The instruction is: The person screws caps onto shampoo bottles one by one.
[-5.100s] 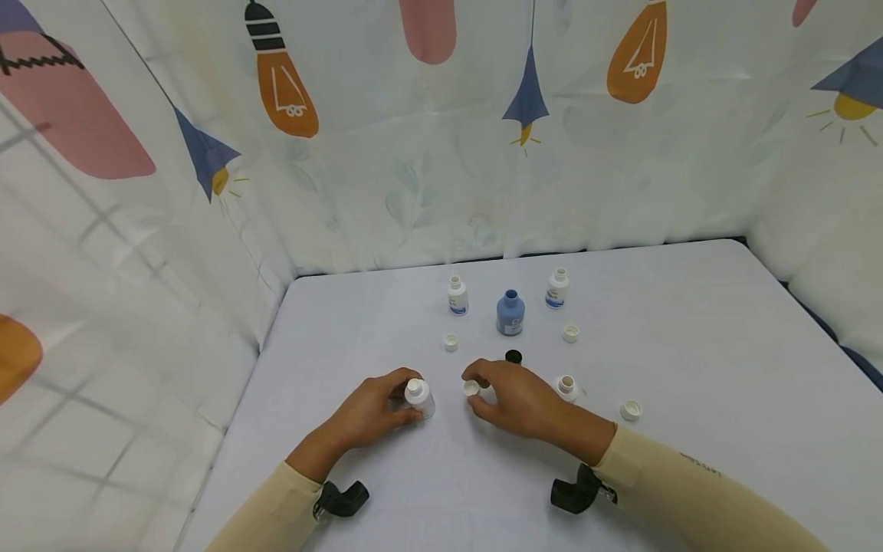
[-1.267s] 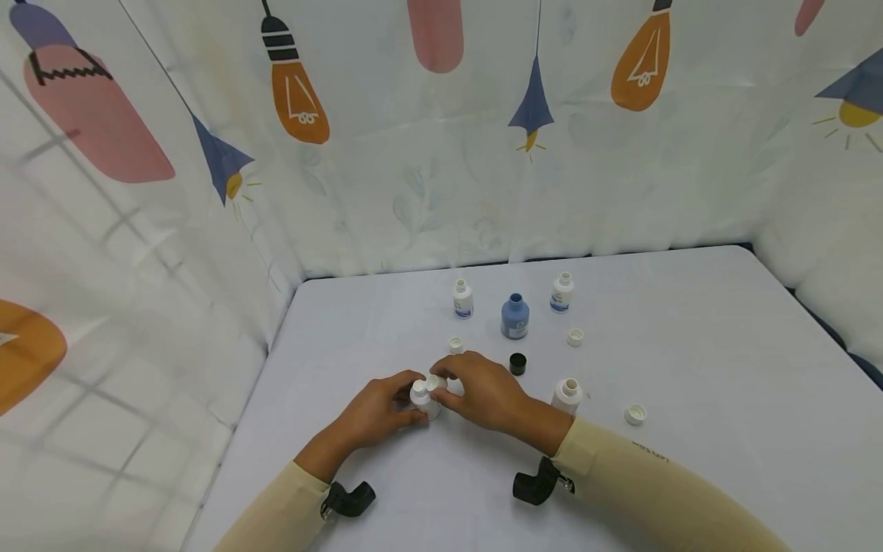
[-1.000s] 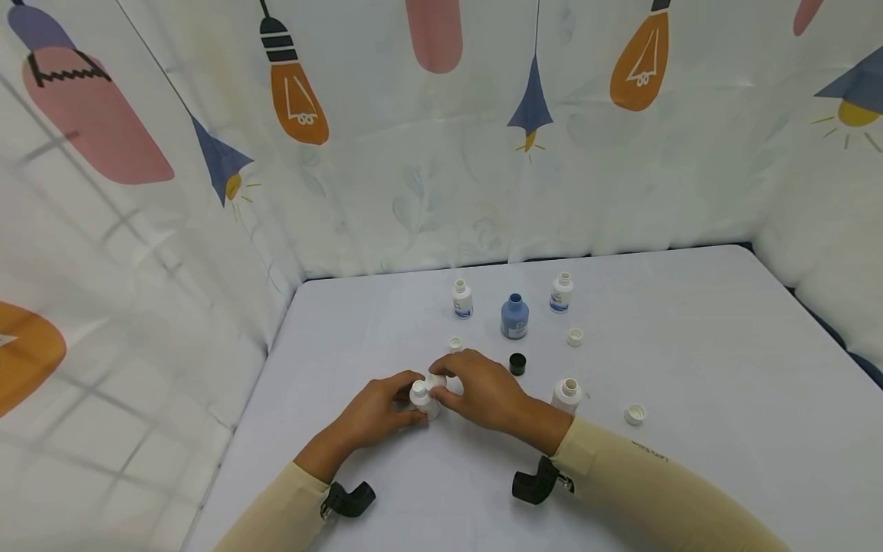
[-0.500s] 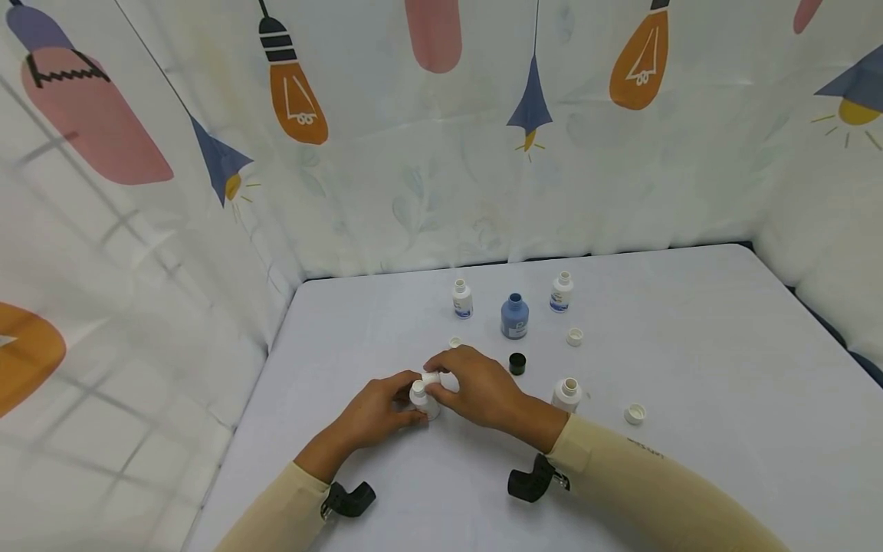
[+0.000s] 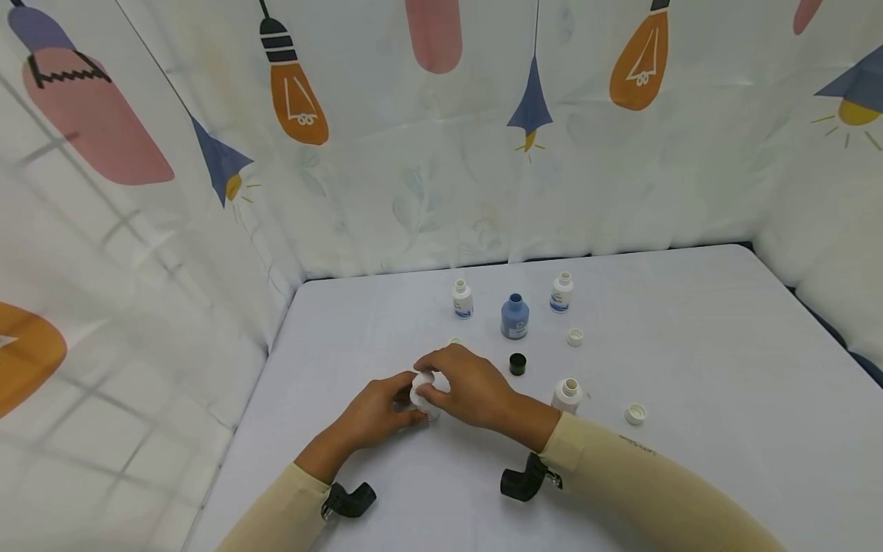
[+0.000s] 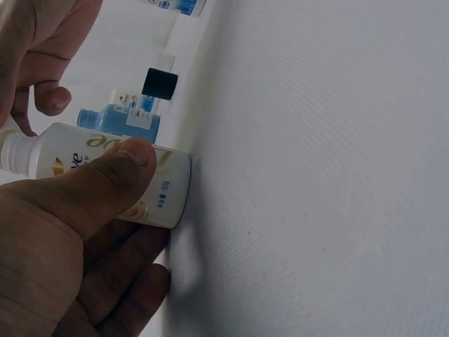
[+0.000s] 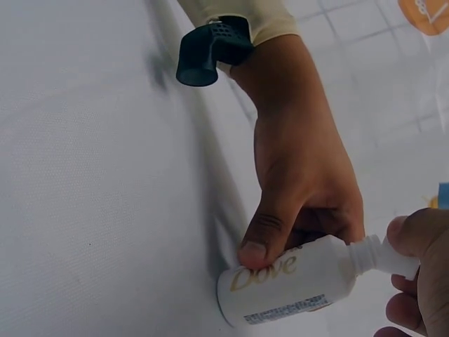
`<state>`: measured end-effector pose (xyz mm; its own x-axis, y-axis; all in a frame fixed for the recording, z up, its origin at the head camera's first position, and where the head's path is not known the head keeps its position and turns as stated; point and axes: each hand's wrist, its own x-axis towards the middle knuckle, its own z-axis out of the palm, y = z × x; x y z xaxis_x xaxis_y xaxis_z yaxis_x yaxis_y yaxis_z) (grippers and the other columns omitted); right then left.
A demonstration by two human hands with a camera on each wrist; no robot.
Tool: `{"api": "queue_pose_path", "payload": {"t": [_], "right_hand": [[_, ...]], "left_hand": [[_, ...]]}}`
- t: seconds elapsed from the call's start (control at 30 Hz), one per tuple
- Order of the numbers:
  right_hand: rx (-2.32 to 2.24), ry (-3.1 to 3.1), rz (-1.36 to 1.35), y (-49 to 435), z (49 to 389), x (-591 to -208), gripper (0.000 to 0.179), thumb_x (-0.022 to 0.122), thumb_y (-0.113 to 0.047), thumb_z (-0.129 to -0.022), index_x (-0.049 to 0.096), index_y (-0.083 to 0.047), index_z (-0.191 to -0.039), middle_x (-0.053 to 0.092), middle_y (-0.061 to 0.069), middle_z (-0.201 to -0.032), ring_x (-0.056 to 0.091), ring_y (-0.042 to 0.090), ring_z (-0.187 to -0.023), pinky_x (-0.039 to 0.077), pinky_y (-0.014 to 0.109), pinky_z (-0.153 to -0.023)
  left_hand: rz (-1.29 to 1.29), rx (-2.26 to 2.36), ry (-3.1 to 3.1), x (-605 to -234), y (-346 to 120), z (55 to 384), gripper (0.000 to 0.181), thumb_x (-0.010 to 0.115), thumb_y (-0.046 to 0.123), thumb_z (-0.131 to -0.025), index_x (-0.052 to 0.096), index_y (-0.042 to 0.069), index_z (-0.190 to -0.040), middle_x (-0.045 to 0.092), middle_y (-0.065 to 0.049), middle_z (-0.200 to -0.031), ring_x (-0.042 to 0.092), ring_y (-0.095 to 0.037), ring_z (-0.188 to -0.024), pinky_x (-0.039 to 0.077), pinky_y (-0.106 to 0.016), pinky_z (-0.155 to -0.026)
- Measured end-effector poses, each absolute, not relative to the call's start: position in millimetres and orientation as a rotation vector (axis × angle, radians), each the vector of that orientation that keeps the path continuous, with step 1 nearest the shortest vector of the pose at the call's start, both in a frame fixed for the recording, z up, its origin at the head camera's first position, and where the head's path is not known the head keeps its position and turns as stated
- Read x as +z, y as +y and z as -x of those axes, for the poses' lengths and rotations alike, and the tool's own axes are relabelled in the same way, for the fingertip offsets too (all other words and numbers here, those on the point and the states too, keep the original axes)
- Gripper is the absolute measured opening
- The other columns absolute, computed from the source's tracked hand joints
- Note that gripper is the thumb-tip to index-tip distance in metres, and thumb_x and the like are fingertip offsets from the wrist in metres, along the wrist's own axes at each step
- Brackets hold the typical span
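Steadily, the left hand [image 5: 375,412] holds a white Dove bottle [image 7: 298,281], thumb on one side and fingers curled round the other, with the base down at the table [image 5: 690,330]; above that grip, the right hand [image 5: 476,389] pinches a white cap [image 7: 398,262] between thumb and fingers at the bottle's mouth, the cap a little tilted and the ridged neck showing beneath it; whether the thread has caught, one cannot tell. Just beyond the pinching fingers lies a second white cap [image 5: 454,340], mostly hidden by the right hand; beyond and to the right of the grip sits a black cap [image 5: 517,364], with an uncapped blue bottle [image 5: 514,318] standing behind it; farther out, on either side of the blue one, stand two small open white bottles [image 5: 463,300] [image 5: 562,294], and a third white cap [image 5: 575,337] lies nearer than the right-hand one; right of the grip, an open white bottle [image 5: 567,392] stands partly behind the right forearm, and another white cap [image 5: 635,415] lies farther right.
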<state>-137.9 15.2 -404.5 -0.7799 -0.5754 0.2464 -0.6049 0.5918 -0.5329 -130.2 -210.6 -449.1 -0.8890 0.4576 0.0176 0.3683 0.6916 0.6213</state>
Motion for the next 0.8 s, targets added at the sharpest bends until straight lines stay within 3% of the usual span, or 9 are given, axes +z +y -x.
{"api": "queue_pose_path", "payload": {"t": [0.13,0.5,0.8], "right_hand": [[0.966,-2.773,-1.028,12.4,137.2,-403.1,0.036,0.072,-0.036,-0.098,0.068,-0.016,-0.128,0.068,-0.004,-0.117,0.063,0.013,-0.108,0.054,0.025,-0.082],[0.916,-2.780,-1.061,7.1,137.2,-403.0,0.033,0.073,-0.035,-0.098,0.070,-0.017,-0.125,0.067,-0.001,-0.120,0.062,0.013,-0.112,0.055,0.027,-0.083],[0.892,-2.784,-1.071,5.5,136.9,-403.8,0.032,0.074,-0.035,-0.097,0.071,-0.017,-0.123,0.067,0.001,-0.120,0.063,0.014,-0.111,0.056,0.028,-0.080]], "left_hand": [[-0.651,0.958,2.762,-448.9,-209.9,129.7,0.036,0.086,0.032,-0.085,0.063,0.027,-0.112,0.068,0.012,-0.101,0.066,-0.011,-0.097,0.055,-0.039,-0.084],[-0.619,0.995,2.740,-448.5,-210.6,128.8,0.054,0.086,0.033,-0.086,0.063,0.017,-0.132,0.073,0.009,-0.109,0.069,-0.018,-0.106,0.055,-0.044,-0.091],[-0.656,1.012,2.731,-449.7,-210.9,129.5,0.059,0.085,0.030,-0.087,0.060,0.018,-0.139,0.073,0.009,-0.110,0.069,-0.012,-0.104,0.055,-0.040,-0.090]]}}
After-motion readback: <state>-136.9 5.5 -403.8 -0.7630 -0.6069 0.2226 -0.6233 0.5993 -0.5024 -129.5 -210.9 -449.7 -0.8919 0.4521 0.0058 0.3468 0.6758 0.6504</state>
